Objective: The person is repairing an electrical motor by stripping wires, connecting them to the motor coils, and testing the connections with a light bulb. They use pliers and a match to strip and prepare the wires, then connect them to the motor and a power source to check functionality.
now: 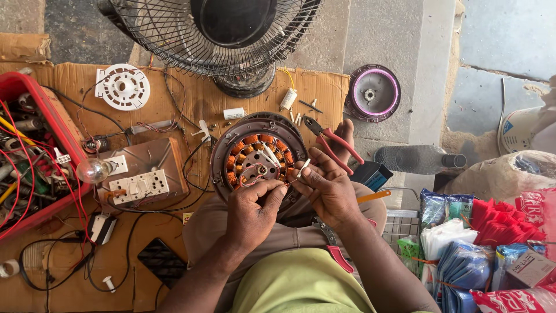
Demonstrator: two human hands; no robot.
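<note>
Red pliers (pixel 335 146) lie just beside motor stator (pixel 258 156).

A black fan (pixel 231 35) stands at the far edge. A red tray (pixel 35 217) of wires sits left, a switch board (pixel 142 174) beside it, a clear bottle (pixel 417 159) right, packets (pixel 463 255) near right.
</note>
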